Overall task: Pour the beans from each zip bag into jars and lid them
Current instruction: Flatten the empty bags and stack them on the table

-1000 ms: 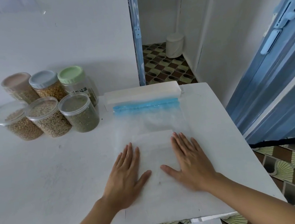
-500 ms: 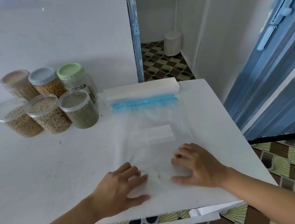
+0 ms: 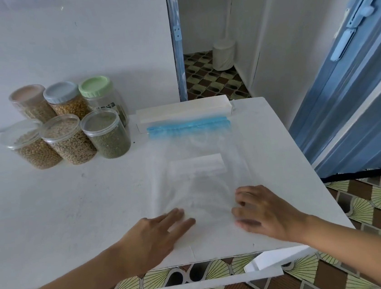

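A clear zip bag (image 3: pixel 197 167) with a blue zip strip (image 3: pixel 188 126) lies flat on the white table (image 3: pixel 61 206) and looks empty. My left hand (image 3: pixel 148 241) rests on its near left corner with the fingers straight. My right hand (image 3: pixel 266 214) presses bent fingertips on the near right corner. At the back left stand several jars of beans and grains. Three have clear lids in front, among them a green-bean jar (image 3: pixel 106 135). Behind them are a pink-lidded jar (image 3: pixel 32 103), a grey-blue-lidded jar (image 3: pixel 66 99) and a green-lidded jar (image 3: pixel 100 95).
A long white box (image 3: pixel 183 112) lies just behind the bag's zip end. The table's right edge runs beside a blue door (image 3: pixel 358 101). Its near edge is under my wrists, above the tiled floor. A white bin (image 3: pixel 223 55) stands in the doorway beyond.
Both hands slid from the bag's middle back to its near end. The left hand's fingers curled, then straightened again; the right hand's fingers stay bent.
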`<state>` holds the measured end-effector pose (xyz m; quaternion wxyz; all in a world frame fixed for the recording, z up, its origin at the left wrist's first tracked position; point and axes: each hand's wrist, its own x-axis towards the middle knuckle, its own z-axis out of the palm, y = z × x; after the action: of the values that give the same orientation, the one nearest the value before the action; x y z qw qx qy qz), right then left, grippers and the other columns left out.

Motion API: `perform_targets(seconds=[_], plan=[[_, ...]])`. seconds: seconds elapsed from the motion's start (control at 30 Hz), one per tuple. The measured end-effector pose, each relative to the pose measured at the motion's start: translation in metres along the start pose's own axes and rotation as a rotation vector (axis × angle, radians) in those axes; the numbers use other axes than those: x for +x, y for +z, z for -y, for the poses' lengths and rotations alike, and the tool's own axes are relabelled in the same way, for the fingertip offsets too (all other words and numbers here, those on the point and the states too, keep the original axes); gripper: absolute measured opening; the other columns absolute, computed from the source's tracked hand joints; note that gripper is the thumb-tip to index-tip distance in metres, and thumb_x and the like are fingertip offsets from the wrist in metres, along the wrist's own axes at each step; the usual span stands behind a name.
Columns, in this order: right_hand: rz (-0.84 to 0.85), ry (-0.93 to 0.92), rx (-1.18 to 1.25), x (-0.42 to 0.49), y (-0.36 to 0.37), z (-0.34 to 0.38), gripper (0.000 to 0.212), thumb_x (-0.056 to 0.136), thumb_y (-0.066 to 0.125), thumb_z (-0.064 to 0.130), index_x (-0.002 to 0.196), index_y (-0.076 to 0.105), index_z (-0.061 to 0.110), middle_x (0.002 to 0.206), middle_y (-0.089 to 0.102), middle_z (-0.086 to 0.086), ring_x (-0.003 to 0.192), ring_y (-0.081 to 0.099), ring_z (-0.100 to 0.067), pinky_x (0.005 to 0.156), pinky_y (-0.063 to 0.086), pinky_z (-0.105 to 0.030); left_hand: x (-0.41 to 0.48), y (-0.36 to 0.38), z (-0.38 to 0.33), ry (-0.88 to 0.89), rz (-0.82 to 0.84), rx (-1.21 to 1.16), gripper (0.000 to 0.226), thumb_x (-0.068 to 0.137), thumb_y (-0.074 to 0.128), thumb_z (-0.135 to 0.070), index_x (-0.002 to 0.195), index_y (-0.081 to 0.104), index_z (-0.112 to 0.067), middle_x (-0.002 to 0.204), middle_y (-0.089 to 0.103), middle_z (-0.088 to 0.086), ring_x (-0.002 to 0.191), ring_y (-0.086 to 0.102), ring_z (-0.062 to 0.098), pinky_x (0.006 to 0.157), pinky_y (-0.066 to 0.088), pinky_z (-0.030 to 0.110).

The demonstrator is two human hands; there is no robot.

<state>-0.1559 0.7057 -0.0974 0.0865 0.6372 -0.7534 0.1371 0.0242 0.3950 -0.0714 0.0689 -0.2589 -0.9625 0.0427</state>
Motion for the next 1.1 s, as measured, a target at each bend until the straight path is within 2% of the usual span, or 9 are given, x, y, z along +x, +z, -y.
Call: perform_targets(seconds=[0.13,0.23,0.3,0.43,0.57,0.73,0.83,0.93,1.1], plan=[[-0.047,-0.014,-0.045,-0.002,0.002,0.0,0.008,0.101,0.053,0.029,0.102,0.056,0.022,0.102,0.063,0.0,0.118,0.062,-0.026,0.09,0.056,-0.039,-0.001,-0.001,0.008,0.018,-0.021,-0.167,0.055,0.095,0.055,-0.009,0.148,0.042,-0.011,0.146,0.058,0.011,0.116,0.068,0.015,0.076,0.06,0.021],[-0.02,-0.005,-0.01,-0.001,-0.003,0.001,0.008,0.1,0.055,0.027,0.1,0.059,0.019,0.101,0.065,-0.001,0.11,0.065,-0.025,0.087,0.057,-0.039,-0.004,0.0,0.008,-0.021,-0.029,-0.232,0.045,0.104,0.029,-0.019,0.146,0.046,-0.018,0.148,0.057,0.006,0.089,0.074,0.012,0.069,0.056,0.02],[0.008,0.001,0.014,-0.002,-0.006,0.002,0.008,0.095,0.059,0.024,0.1,0.058,0.018,0.102,0.064,-0.003,0.104,0.066,-0.027,0.086,0.057,-0.039,-0.007,0.004,0.009,-0.04,-0.034,-0.279,0.048,0.107,0.021,-0.026,0.148,0.045,-0.023,0.153,0.052,0.002,0.097,0.073,0.012,0.075,0.057,0.02],[0.079,0.083,0.071,-0.005,-0.014,0.001,0.037,0.08,0.07,0.016,0.115,0.059,0.016,0.116,0.066,-0.009,0.104,0.067,-0.027,0.09,0.059,-0.038,-0.011,0.0,0.025,-0.072,-0.03,-0.474,0.041,0.105,0.043,-0.012,0.14,0.047,-0.033,0.153,0.05,0.001,0.085,0.071,0.007,0.078,0.057,0.02],[0.128,0.169,0.188,-0.007,-0.02,-0.008,0.038,0.093,0.056,0.021,0.13,0.055,0.015,0.125,0.064,-0.002,0.111,0.063,-0.015,0.099,0.052,-0.023,-0.006,-0.004,0.037,-0.173,-0.059,-0.585,0.035,0.102,0.042,-0.004,0.119,0.06,-0.028,0.141,0.053,-0.005,0.093,0.055,-0.018,0.084,0.041,0.005],[0.029,0.343,0.384,-0.001,-0.018,-0.015,0.065,0.104,0.033,0.059,0.135,0.064,0.01,0.112,0.06,0.019,0.101,0.057,0.008,0.091,0.051,-0.022,-0.008,0.0,0.032,-0.191,-0.124,-0.592,0.025,0.11,0.042,-0.032,0.12,0.062,-0.023,0.134,0.059,-0.011,0.119,0.06,0.004,0.101,0.047,0.022],[0.016,0.325,0.382,-0.006,-0.014,-0.012,0.054,0.106,0.038,0.05,0.131,0.066,0.012,0.116,0.064,0.01,0.105,0.064,-0.002,0.095,0.053,-0.023,-0.011,0.006,0.024,-0.233,-0.13,-0.553,0.032,0.099,0.063,-0.053,0.116,0.065,-0.027,0.136,0.06,-0.01,0.104,0.068,0.007,0.09,0.055,0.022],[0.02,0.288,0.383,-0.011,-0.015,-0.008,0.037,0.109,0.038,0.042,0.13,0.061,0.022,0.121,0.063,0.001,0.104,0.068,-0.014,0.092,0.056,-0.026,-0.01,0.01,0.022,-0.2,-0.152,-0.546,0.019,0.104,0.059,-0.038,0.109,0.066,-0.022,0.134,0.062,-0.003,0.091,0.069,0.011,0.08,0.057,0.024],[0.089,0.151,0.232,-0.014,-0.011,-0.01,0.033,0.108,0.039,0.029,0.138,0.052,0.025,0.126,0.06,-0.006,0.136,0.051,-0.012,0.097,0.057,-0.028,-0.007,0.007,0.023,-0.229,-0.204,-0.598,0.026,0.108,0.051,-0.03,0.116,0.07,-0.014,0.126,0.068,-0.003,0.104,0.07,0.012,0.087,0.056,0.021]])
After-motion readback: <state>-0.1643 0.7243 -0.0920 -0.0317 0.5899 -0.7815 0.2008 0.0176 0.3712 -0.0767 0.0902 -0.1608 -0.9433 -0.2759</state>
